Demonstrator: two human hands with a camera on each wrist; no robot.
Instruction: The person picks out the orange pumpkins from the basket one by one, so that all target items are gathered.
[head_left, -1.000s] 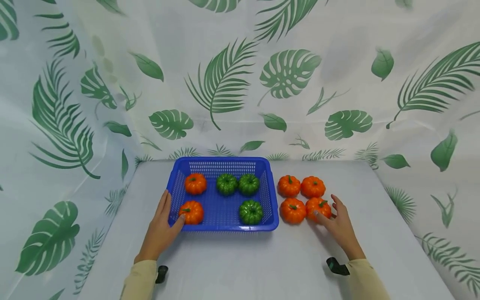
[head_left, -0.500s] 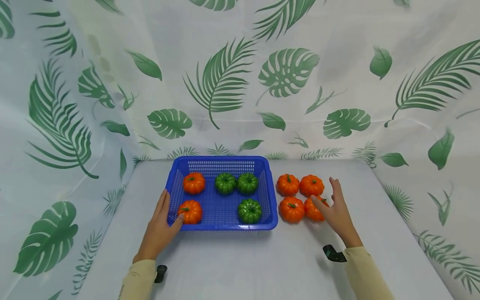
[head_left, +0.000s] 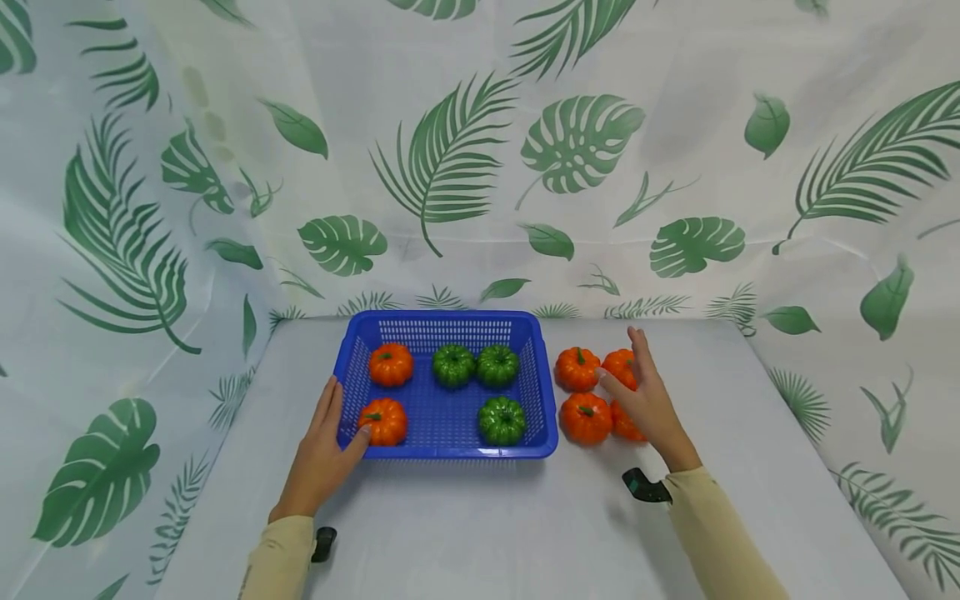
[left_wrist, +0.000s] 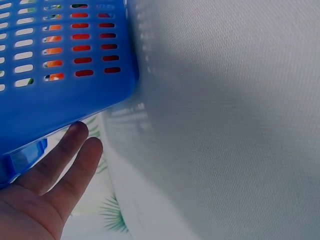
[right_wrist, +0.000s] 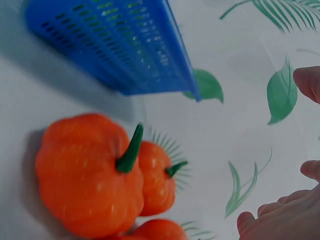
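My left hand [head_left: 318,458] rests at the near left corner of a blue plastic basket [head_left: 450,453]. Its straight fingers lie along the outside wall, with the thumb at the rim; the left wrist view shows two fingers under the rim. Two orange toy pumpkins [head_left: 391,365] and several green ones [head_left: 502,421] sit inside the basket. Over a group of several orange pumpkins [head_left: 587,418] on the right hovers my right hand [head_left: 652,408], fingers spread and holding nothing. It partly hides the two right-hand pumpkins of that group. In the right wrist view, green-stemmed pumpkins [right_wrist: 90,175] appear below the fingers.
A white table [head_left: 480,533] carries the basket and the loose pumpkins. White cloth [head_left: 450,275] printed with green leaves hangs behind and at both sides. Each wrist bears a small black device, such as the right one [head_left: 645,486].
My right hand has left the near right pumpkin, rising and moving forward and left toward the far right one. The left hand and the basket stay in place.
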